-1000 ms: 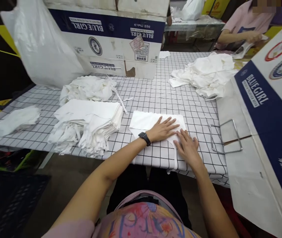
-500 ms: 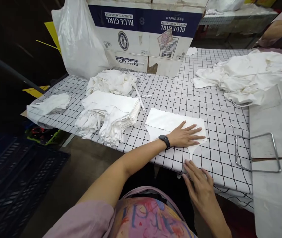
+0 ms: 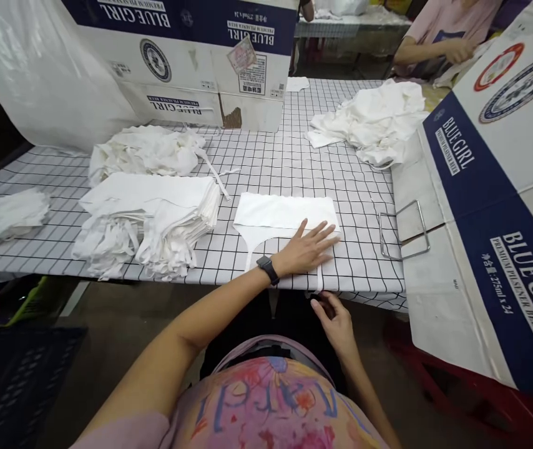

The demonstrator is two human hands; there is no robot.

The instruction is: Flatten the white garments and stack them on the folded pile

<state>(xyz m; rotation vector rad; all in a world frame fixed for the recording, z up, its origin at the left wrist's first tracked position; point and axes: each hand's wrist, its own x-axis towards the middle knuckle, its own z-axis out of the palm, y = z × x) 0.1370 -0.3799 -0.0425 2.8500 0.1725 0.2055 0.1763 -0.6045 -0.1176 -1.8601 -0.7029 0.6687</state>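
A white strappy top (image 3: 285, 212) lies flat on the checked tablecloth in front of me, its straps toward the near edge. My left hand (image 3: 306, 249), with a dark watch at the wrist, rests palm down on its right side, fingers spread. One strap (image 3: 319, 277) runs from under that hand to the table edge. There my right hand (image 3: 336, 318) has its fingers curled at the strap's lower end; the fingertips partly hide the grip. Left of the top stands a neat stack of similar white garments (image 3: 154, 193), straps hanging forward.
Behind the stack is a loose white heap (image 3: 149, 149); another pile (image 3: 374, 118) lies at the far right. A beer carton (image 3: 196, 68) and a plastic bag (image 3: 51, 75) stand at the back. An open carton (image 3: 482, 206) and a metal wire frame (image 3: 404, 231) are right. A co-worker (image 3: 439, 47) handles cloth beyond.
My view has swung to the right. My right hand has gone from outstretched fingers to curled ones at the strap, now drawn straight. The left hand stays flat on the top.
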